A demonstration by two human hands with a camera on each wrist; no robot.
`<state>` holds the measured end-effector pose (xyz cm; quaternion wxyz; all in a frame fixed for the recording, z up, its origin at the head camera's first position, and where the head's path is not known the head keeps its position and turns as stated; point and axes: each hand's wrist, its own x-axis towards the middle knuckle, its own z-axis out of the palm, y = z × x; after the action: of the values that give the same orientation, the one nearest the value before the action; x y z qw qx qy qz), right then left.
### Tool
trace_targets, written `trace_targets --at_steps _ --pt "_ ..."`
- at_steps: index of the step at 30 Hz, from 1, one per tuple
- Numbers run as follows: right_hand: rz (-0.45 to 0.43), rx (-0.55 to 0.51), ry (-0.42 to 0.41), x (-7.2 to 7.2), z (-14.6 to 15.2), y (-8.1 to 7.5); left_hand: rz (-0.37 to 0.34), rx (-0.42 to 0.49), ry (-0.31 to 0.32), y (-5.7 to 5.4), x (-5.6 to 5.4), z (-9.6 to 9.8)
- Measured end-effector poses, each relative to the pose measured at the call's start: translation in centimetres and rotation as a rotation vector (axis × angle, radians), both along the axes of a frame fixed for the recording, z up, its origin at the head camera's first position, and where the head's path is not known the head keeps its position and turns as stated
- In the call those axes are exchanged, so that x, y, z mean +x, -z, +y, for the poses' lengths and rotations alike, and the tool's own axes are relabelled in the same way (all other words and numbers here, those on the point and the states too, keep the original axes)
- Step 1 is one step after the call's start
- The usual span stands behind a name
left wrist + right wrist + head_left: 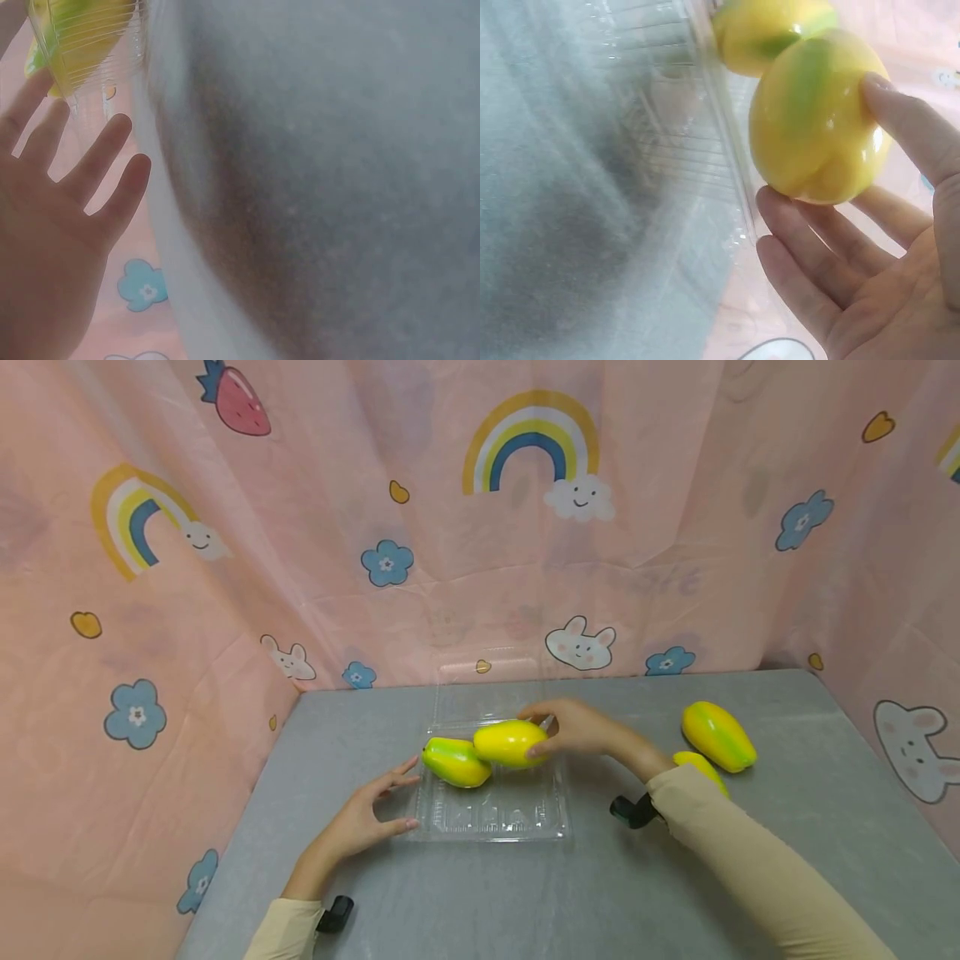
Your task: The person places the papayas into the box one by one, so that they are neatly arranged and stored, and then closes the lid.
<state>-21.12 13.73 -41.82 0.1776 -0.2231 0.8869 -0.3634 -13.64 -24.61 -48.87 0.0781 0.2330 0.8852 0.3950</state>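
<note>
In the head view, a clear plastic clamshell box (491,837) lies open on the table, its lid (480,703) raised at the back. A yellow-green papaya (452,765) sits inside at the left. My right hand (576,727) grips a second, yellower papaya (504,743) by its right end, above the back of the box; this fruit meets the first one. The right wrist view shows the thumb (911,120) on one side of the held papaya and fingertips on the other. Spread around the box's left side, my left hand (363,817) has its fingers extended at the edge.
Two more papayas lie at the right of the grey table (480,902): one whole in view (718,737), one partly hidden (701,770) behind the right forearm. A pink patterned curtain (480,585) stands behind the table and along both sides.
</note>
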Motion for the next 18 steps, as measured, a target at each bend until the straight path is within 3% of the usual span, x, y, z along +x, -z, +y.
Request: trace_targets --at_steps 18 --pt "0.121 0.035 0.016 0.46 -0.48 1.02 -0.003 0.017 0.006 0.29 -0.13 -0.06"
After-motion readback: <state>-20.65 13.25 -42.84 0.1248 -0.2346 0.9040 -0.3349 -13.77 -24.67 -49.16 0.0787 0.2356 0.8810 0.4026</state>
